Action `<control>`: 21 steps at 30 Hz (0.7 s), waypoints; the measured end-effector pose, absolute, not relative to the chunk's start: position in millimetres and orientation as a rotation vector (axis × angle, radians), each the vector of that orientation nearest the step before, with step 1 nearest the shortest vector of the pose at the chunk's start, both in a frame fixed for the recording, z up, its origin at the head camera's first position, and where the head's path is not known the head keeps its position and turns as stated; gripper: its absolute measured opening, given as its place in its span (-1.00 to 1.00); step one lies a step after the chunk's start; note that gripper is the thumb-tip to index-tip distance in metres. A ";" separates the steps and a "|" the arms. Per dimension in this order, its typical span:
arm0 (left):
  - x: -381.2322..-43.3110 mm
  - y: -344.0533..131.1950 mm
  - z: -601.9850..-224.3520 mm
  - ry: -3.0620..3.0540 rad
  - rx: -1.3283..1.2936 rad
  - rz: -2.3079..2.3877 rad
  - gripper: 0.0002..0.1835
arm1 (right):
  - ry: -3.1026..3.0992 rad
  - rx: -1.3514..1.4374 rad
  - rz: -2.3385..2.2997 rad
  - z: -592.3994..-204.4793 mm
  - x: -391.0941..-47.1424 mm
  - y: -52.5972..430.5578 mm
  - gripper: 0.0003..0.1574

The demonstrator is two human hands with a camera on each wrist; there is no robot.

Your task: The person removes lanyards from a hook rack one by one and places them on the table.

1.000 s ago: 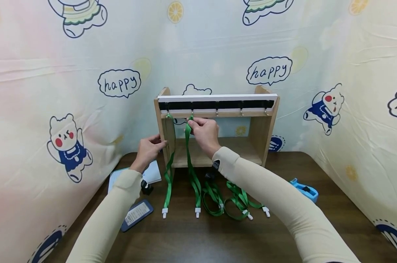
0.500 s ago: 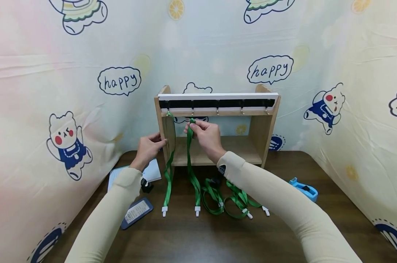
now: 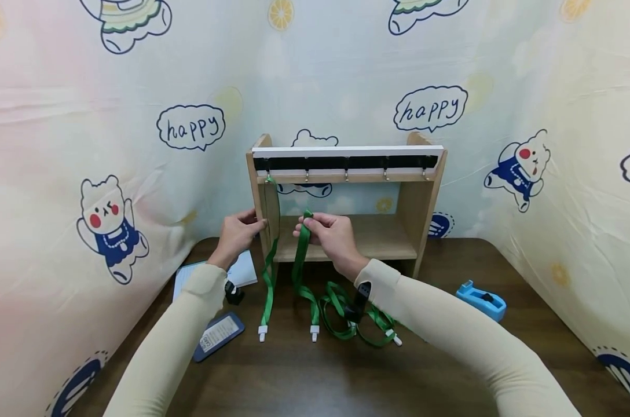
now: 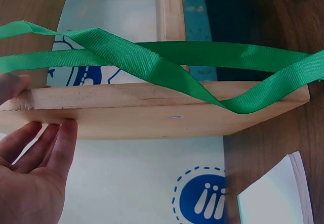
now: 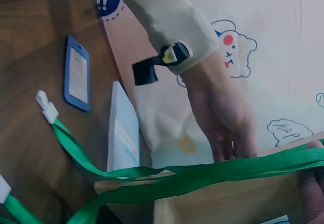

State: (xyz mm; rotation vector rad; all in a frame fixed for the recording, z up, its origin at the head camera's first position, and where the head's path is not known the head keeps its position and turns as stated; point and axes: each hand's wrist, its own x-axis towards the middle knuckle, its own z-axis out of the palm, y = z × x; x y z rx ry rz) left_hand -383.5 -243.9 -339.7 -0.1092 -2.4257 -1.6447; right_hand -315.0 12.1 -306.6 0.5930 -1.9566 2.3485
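Note:
My right hand [image 3: 334, 236] pinches the looped top of a green lanyard [image 3: 300, 260] below the second hook of a small wooden shelf [image 3: 380, 234]. The lanyard's white clip [image 3: 314, 333] hangs low in front. Another green lanyard [image 3: 267, 284] hangs from the leftmost hook. My left hand [image 3: 238, 236] grips the shelf's left side panel [image 4: 152, 115], fingers on the outer face and thumb at the other side in the left wrist view. From the right wrist view, the pinched lanyard [image 5: 192, 178] stretches across, with a thumb [image 5: 311, 188] at the right edge.
More green lanyards [image 3: 336, 333] lie looped on the table [image 3: 294, 382], partly behind the right wrist's camera. A blue badge holder [image 3: 218, 336] and a white notepad [image 3: 244, 269] lie left. A light-blue plastic tool [image 3: 482, 301] is at right. Printed cloth [image 3: 346, 69] surrounds the table.
My right hand has come down from the second hook with the lanyard's loop, now lower and slightly right. My left hand stays on the side panel.

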 end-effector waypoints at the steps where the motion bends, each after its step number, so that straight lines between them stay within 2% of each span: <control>1: -383.8 -244.1 -338.8 -2.422 -0.113 -1.642 -0.31 | -1.959 0.601 2.347 -307.8 -313.9 13.7 -0.69; 21: -382.6 -243.4 -339.2 -2.427 -0.106 -1.639 -0.34 | -2.146 0.631 2.436 -360.4 -273.1 32.1 -0.63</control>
